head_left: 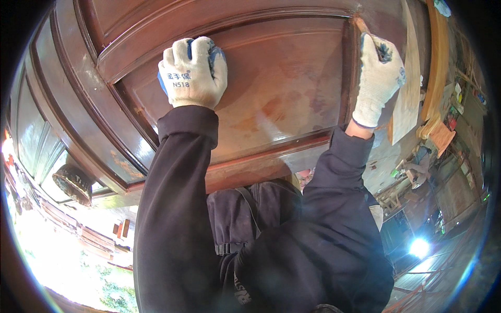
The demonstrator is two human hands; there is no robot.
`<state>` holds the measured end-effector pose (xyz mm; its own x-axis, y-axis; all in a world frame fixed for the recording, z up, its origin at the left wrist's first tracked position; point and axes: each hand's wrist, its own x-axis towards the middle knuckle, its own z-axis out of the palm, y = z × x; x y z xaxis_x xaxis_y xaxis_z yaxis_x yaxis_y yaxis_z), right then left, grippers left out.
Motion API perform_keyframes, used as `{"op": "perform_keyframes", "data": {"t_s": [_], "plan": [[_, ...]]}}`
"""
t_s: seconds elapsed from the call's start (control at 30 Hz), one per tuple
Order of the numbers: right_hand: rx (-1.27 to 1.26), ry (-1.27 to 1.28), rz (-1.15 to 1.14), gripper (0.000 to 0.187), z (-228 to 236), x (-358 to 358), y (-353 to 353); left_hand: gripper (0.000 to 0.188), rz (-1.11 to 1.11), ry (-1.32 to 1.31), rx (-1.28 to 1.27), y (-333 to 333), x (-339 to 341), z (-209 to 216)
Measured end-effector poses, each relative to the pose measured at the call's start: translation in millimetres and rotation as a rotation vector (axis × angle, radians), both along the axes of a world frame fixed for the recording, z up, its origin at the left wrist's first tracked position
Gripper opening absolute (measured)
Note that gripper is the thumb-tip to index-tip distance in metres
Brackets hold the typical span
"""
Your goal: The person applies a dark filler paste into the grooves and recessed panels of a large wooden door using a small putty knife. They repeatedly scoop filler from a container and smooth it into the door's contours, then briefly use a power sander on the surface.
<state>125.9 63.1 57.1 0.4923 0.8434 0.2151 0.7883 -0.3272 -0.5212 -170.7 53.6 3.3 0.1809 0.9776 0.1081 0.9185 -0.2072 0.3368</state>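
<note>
A large reddish-brown wooden panel door (282, 83) with raised mouldings lies before me. My left hand (193, 70), in a white knit glove with blue coating, rests on it near the upper left of the recessed panel. Its fingers curl under, so whatever they may hold is hidden. At the recess's upper right corner is my right hand (380, 70), gloved alike, with the fingers pinched together. A thin tan piece (360, 23) sticks out from its fingertips and meets the moulding. Whether that is a brush, a stick or a folded sheet, I cannot tell.
More framed panels (57, 99) extend to the left, where a dark round pot (73, 183) stands. Pale boards (409, 88) lie right of my right hand, beside a curved wooden piece (437, 62). A bright lamp (419, 248) shines at lower right amid workshop clutter.
</note>
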Motion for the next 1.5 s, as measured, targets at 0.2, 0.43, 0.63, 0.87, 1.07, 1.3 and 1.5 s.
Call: {"op": "perform_keyframes", "data": {"t_s": [0.2,0.43,0.63,0.87,1.07,1.3,1.5], "plan": [[0.009,-0.016,0.066,0.015,7,4,-5,0.026,-0.001,0.034,0.02,0,-1,-1],[-0.08,0.011,0.025,0.013,-8,0,-5,0.027,-0.007,0.009,0.015,1,2,-3],[-0.016,-0.248,0.154,0.013,-8,3,-3,0.027,-0.008,0.015,0.013,0,-1,-1],[0.106,-0.201,0.079,0.014,-11,9,-11,0.027,-0.01,0.017,0.023,0,0,-1],[0.013,-0.225,0.097,0.014,-24,2,-11,0.027,-0.001,0.011,0.017,-1,-1,-3],[0.135,-0.298,0.113,0.013,-24,9,-12,0.027,-0.009,0.028,0.024,-1,-1,0],[0.124,-0.191,0.073,0.015,-25,8,-17,0.027,-0.009,0.02,0.03,-1,-1,-5]]}}
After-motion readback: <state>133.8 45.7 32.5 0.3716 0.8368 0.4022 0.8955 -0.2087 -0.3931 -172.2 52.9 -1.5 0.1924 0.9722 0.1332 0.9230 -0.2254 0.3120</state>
